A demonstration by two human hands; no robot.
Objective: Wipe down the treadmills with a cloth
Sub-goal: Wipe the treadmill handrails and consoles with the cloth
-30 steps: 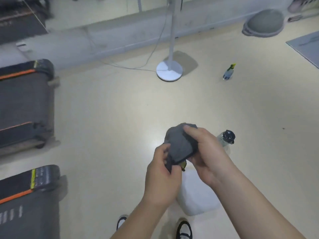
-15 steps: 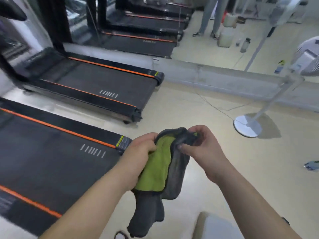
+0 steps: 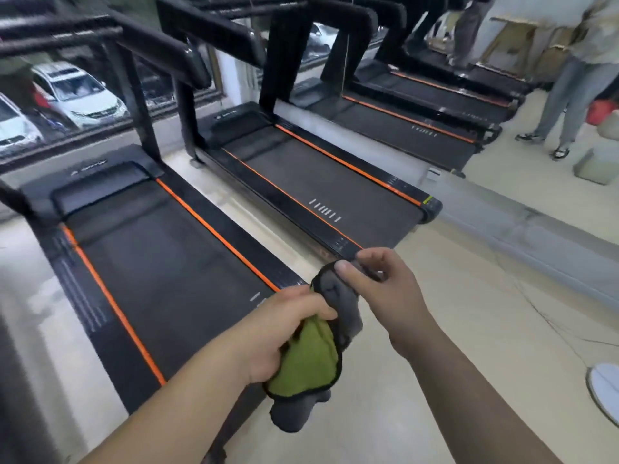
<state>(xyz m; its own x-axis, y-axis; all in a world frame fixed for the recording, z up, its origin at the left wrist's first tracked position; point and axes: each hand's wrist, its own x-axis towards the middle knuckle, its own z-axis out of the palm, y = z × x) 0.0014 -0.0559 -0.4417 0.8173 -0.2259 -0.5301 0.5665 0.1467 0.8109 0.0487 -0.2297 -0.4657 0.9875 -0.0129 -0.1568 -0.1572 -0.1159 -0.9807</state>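
Cloth [image 3: 308, 360] bunched tighter than half-second ago, held up by rear corner of near treadmill [image 3: 160, 262]. Left hand [image 3: 281, 333] grips green-and-grey wad; right hand [image 3: 382, 289] pinches grey top edge. Hood lettering too blurred to read. Second treadmill [image 3: 318, 182] beyond, white dashes on belt. White fan base [image 3: 606, 393] at floor's right edge.

belts [image 3: 167, 262] open above | handrails [image 3: 160, 48] block front; fan base [image 3: 606, 393] right
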